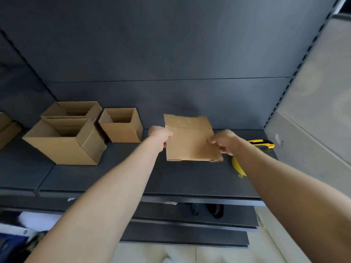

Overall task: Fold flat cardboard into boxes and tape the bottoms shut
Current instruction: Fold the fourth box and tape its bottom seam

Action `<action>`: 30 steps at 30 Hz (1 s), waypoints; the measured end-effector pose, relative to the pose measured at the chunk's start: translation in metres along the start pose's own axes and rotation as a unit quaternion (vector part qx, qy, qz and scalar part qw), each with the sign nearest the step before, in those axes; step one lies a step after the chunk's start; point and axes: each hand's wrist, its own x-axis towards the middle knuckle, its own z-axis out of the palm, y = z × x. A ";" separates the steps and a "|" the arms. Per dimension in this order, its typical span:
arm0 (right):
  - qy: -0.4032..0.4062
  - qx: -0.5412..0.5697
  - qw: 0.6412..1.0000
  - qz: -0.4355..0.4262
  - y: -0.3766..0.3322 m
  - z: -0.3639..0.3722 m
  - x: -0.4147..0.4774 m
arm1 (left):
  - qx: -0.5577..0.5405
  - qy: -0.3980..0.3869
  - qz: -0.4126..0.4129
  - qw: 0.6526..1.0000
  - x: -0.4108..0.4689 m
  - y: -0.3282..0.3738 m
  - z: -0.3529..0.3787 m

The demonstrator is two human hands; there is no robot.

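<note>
One flat cardboard sheet [191, 141] at centre of view, over dark shelf [171, 177], tilted up toward camera; contact of lower edge with shelf not discernible. Crease across upper part, flap strip above it. Gripped at left edge by left hand [159, 134], fingers curled round the edge. Pinched at right edge by right hand [224, 142], fingers curled, tips on near face. Both forearms bare, stretched out from bottom corners of view.

Just right of right hand: yellow-and-black utility knife [264, 143] lying on shelf, partly hidden by the wrist. Nearer the camera, yellow curved object [237, 166] on shelf, mostly behind right forearm; kind not discernible.

Left of sheet, apart from it: three erected boxes, open tops up. Small box [121, 128] nearest the sheet, close to back panel [171, 54]. Large box [64, 149] further left and nearer the camera; second large box [72, 111] directly behind it, touching. More brown cardboard [7, 128] at far left, cut off by frame.

Slotted upright [284, 92] at right end of back panel, pale grey panel [319, 92] beyond
</note>
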 end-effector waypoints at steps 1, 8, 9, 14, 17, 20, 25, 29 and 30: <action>0.008 -0.019 1.000 -0.011 -0.004 -0.006 -0.005 | 0.022 0.005 0.037 0.999 -0.004 0.008 0.003; 0.065 -0.008 0.980 -0.188 -0.055 -0.041 -0.034 | 0.272 0.029 0.275 0.921 -0.045 0.046 0.025; 0.048 -0.013 0.981 -0.189 -0.058 -0.042 -0.038 | 0.290 0.023 0.296 0.910 -0.050 0.043 0.030; 0.001 -0.079 0.990 -0.114 -0.041 -0.044 -0.034 | 0.334 -0.042 0.319 0.886 -0.061 0.029 0.048; -0.021 -0.079 0.992 -0.097 -0.031 -0.048 -0.036 | 0.338 -0.058 0.301 0.890 -0.062 0.027 0.046; -0.021 -0.049 0.994 -0.093 -0.029 -0.051 -0.035 | 0.319 -0.081 0.262 0.907 -0.061 0.025 0.037; -0.017 -0.019 0.996 -0.084 -0.028 -0.049 -0.028 | 0.231 -0.062 0.132 0.962 -0.057 0.021 0.014; -0.024 0.002 0.997 -0.079 -0.027 -0.046 -0.024 | 0.137 -0.039 0.020 0.990 -0.057 0.016 0.008; -0.026 0.011 0.997 -0.078 -0.027 -0.046 -0.022 | 0.108 -0.039 0.010 0.993 -0.055 0.014 0.009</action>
